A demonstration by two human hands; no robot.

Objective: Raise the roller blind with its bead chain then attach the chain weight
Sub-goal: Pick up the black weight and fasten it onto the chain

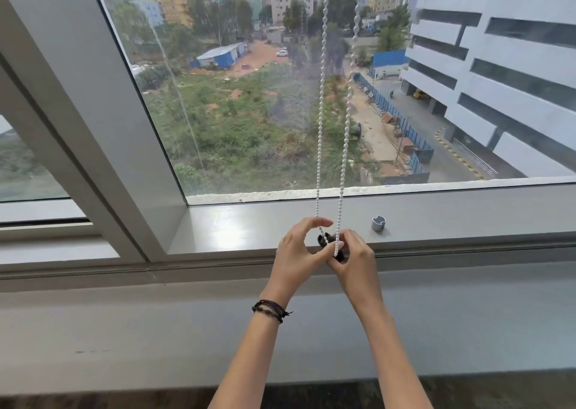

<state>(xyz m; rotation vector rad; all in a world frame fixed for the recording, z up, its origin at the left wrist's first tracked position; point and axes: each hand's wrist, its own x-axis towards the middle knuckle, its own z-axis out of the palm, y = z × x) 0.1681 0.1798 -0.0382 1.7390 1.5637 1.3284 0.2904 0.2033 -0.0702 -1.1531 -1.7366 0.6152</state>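
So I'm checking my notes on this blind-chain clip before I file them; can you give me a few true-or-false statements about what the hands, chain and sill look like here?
1. Both hands meet at the bottom of the bead chain. True: the left hand and right hand close around its loop.
2. A small black piece sits between the fingers. True.
3. The grey cylindrical piece is held in the right hand. False: it stands on the window sill, apart from the hands.
4. The blind covers the glass. False: the pane shows the view outside unobstructed.
5. The bracelet is on the right wrist. False: it is on the left.
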